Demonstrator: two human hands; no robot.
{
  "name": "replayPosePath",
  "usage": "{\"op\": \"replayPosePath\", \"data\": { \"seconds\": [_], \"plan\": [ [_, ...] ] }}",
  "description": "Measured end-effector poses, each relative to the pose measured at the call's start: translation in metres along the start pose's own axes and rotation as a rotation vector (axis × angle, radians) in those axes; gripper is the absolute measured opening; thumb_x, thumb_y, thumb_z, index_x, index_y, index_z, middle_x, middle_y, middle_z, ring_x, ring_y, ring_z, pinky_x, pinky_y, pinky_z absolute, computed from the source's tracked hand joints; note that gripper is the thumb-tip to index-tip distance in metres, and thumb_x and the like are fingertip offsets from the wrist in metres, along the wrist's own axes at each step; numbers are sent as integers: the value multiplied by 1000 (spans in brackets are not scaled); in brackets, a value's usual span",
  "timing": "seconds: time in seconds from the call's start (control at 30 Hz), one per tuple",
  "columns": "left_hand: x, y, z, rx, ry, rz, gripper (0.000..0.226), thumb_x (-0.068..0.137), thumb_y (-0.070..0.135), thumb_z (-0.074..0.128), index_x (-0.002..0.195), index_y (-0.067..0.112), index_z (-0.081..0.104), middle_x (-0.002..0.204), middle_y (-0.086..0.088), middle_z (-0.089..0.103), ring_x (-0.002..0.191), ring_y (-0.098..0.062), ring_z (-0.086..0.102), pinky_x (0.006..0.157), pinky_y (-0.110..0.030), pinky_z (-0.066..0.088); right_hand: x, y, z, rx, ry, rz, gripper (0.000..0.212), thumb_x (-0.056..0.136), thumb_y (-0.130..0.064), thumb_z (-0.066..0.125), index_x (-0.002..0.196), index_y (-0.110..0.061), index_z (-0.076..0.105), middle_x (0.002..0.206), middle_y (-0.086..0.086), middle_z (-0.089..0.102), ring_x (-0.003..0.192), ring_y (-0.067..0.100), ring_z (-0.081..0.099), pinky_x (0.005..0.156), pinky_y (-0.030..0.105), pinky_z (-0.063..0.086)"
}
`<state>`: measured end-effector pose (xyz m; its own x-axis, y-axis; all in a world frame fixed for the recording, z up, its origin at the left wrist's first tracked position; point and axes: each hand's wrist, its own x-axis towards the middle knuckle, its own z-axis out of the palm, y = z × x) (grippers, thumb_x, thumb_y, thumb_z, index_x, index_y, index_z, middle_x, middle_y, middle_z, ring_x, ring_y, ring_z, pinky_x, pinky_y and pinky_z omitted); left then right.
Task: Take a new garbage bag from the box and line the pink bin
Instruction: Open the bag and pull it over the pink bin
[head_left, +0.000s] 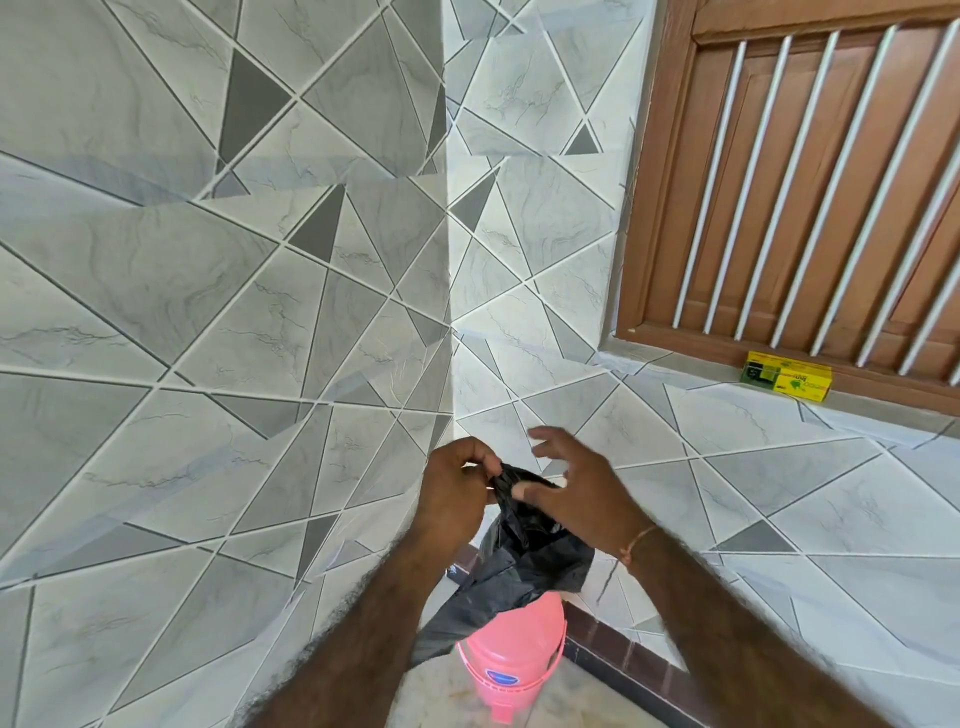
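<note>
A black garbage bag (524, 556) hangs crumpled in front of me, its lower end draped over the pink bin (511, 657) that stands on the floor in the tiled corner. My left hand (457, 493) pinches the bag's top edge. My right hand (576, 493) touches the same edge with thumb and one finger, the other fingers spread apart. The yellow box (787, 375) of bags lies on the window sill at the right, far from both hands.
Grey patterned tile walls meet in a corner straight ahead. A brown wooden window frame (810, 182) with white bars fills the upper right. A dark brick skirting (623, 662) runs along the floor behind the bin.
</note>
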<state>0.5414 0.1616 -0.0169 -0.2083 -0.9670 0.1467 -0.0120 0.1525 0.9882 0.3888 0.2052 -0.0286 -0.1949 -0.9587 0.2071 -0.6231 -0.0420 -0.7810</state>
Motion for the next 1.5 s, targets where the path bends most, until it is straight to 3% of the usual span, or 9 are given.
{"op": "replayPosePath", "data": {
  "seconds": [0.1,0.37,0.57,0.73,0.97,1.13,1.3,1.4,1.5],
  "plan": [
    [-1,1,-8,185,-34,88,40,66,-26,33,65,2,62,73,-9,61,73,-22,59,71,-28,54,6,6,7,-97,-39,17,12,82,-15,70,91,-23,68,74,-8,63,73,13,62,69,27,51],
    [-1,-13,-30,1400,-147,272,26,85,2,53,105,8,67,108,-12,63,103,-28,56,84,-38,51,3,8,8,-47,61,-76,21,88,-11,63,71,-23,63,68,-9,63,65,1,57,61,5,40],
    [-7,-20,-33,1237,32,-45,24,87,14,53,108,10,62,108,-8,61,104,-29,59,88,-41,51,-6,-1,-4,-248,221,-192,14,93,-8,52,90,-20,58,83,0,64,77,20,61,72,33,54],
    [-4,-27,-35,1081,120,-126,42,91,47,44,101,15,68,102,-7,69,97,-30,64,84,-42,55,-23,10,-1,-797,-82,-269,40,89,-7,52,119,-31,39,107,6,58,88,34,68,72,43,57],
    [3,-32,-36,762,9,62,22,86,4,60,102,10,73,105,-10,71,95,-30,65,86,-32,50,-28,20,-10,-979,-198,-214,26,94,-13,44,118,-17,54,119,11,49,88,36,65,74,39,50],
    [5,-44,-39,997,-128,80,20,79,17,50,94,14,63,94,-7,66,88,-30,65,76,-40,57,-25,27,-24,-992,-150,-66,23,96,-19,46,114,-14,58,118,8,56,101,32,65,83,38,50],
    [1,-38,-35,1249,-200,52,26,42,20,87,57,18,66,58,1,61,53,-18,60,46,-24,48,-26,25,-26,-975,53,-25,25,97,-27,40,104,-14,60,113,6,57,95,28,65,75,34,49],
    [-8,-32,-30,1291,-176,133,14,87,21,58,96,14,66,98,-6,64,96,-26,60,80,-35,49,-27,20,-23,-1009,188,-6,43,93,-51,43,100,-15,65,103,5,61,94,25,63,71,33,50],
    [-3,-30,-30,1027,-84,-43,29,90,39,45,83,16,61,93,-11,66,91,-26,63,80,-36,50,-26,22,-23,-1106,142,19,28,94,-32,53,116,-16,59,115,6,59,105,25,59,80,35,52]
  ]
}}
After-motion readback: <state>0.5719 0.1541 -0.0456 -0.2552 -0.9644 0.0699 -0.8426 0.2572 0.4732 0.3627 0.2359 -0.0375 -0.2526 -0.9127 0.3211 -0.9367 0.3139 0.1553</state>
